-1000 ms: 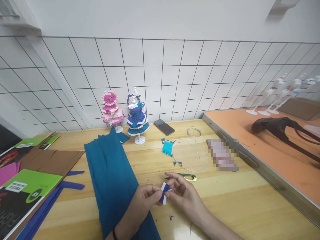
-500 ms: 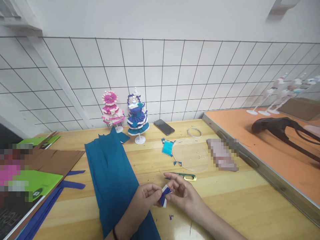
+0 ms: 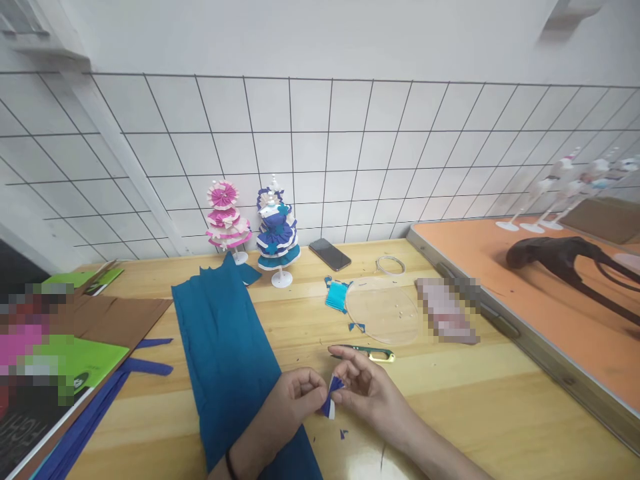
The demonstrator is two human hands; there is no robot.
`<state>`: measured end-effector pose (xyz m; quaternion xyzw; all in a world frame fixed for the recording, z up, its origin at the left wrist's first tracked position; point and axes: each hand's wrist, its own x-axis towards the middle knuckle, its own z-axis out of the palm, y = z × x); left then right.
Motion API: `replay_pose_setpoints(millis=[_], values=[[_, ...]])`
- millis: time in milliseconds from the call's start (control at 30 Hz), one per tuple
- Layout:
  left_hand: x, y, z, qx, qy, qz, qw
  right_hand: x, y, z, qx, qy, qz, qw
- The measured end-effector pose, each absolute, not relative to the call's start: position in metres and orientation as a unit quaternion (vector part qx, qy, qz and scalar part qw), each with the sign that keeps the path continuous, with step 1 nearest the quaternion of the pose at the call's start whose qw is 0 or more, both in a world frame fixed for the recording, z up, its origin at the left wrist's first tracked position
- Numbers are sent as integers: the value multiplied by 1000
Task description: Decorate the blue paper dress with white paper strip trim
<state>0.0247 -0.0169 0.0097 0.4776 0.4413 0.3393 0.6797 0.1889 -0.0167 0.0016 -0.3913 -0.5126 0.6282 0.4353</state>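
Note:
A small piece of blue-and-white pleated paper [image 3: 331, 399] is pinched between my two hands above the tabletop. My left hand [image 3: 293, 400] grips its left side between thumb and fingertips, the other fingers curled. My right hand [image 3: 367, 387] pinches its right side, with some fingers lifted. Just behind my right hand lie green thread snips [image 3: 381, 354], partly covered by its fingers. Under my left forearm stretches a long teal crepe paper sheet [image 3: 227, 340]. Tiny blue scraps [image 3: 343, 434] lie in front of my hands.
A clear round plate [image 3: 380, 310] with small beads lies beyond my hands, beside a turquoise thread card [image 3: 337, 295]. Farther back are a phone [image 3: 330, 255], a wire coil [image 3: 391, 265] and two small paper-dress stands [image 3: 278, 233]. Blue paper strips [image 3: 90, 413] lie left; an orange-topped table [image 3: 480, 260] adjoins right.
The pleated paper has turned between my fingers and looks more gathered at its middle. My hands stay nearly in place; the whole view has shifted slightly.

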Motion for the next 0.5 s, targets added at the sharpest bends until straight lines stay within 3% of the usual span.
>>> replay_pose_setpoints(millis=[200, 500], values=[[28, -18, 10, 465, 448, 370, 667, 186, -16, -1, -388, -507, 629, 443], [30, -27, 16, 610, 496, 363, 501, 188, -11, -8, -410, -473, 624, 467]])
